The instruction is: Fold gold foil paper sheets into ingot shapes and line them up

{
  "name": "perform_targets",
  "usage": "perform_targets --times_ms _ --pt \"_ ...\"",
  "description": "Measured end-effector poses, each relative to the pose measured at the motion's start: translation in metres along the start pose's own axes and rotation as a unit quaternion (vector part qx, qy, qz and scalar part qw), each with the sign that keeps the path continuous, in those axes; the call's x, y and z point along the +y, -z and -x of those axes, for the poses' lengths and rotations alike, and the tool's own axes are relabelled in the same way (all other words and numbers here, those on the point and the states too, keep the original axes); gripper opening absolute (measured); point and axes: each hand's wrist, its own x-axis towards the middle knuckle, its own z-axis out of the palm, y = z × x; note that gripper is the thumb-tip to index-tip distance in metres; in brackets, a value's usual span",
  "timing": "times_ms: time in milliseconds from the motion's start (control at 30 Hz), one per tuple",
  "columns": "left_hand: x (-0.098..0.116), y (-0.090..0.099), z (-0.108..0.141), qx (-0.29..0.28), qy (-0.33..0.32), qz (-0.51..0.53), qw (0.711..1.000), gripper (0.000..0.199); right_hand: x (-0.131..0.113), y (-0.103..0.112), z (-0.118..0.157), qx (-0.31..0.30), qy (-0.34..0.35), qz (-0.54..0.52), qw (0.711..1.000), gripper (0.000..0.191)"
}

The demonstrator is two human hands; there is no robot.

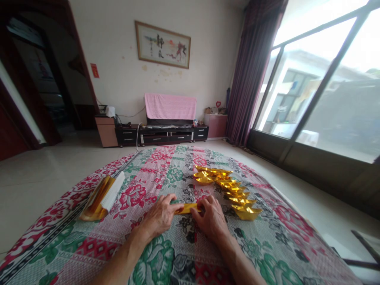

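Observation:
A narrow strip of folded gold paper [187,208] lies flat across the middle of the patterned cloth. My left hand [162,213] pinches its left end between thumb and fingers. At the right end, my right hand [211,217] has its fingers closed on the strip. Several shiny gold folded boat shapes [246,210] stand in a row to the right of my right hand, running back toward the far side. Off to the left rests a stack of gold and white paper sheets [102,198], apart from both hands.
The round surface is covered by a red, green and grey floral cloth [130,245]. Beyond it are a low black cabinet [168,136], a pink cloth [170,106] over a screen, a purple curtain [246,79] and large windows on the right.

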Motion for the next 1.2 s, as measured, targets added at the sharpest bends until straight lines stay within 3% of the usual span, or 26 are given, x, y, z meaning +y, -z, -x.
perform_targets --times_ms 433,1200 --pt "0.002 0.003 -0.001 -0.036 -0.001 -0.033 0.999 0.037 -0.004 -0.007 0.001 0.042 -0.036 0.030 0.998 0.029" --pt "0.003 0.002 0.000 -0.021 -0.001 -0.019 1.000 0.037 0.007 -0.010 -0.002 0.033 -0.036 -0.004 0.999 0.026"
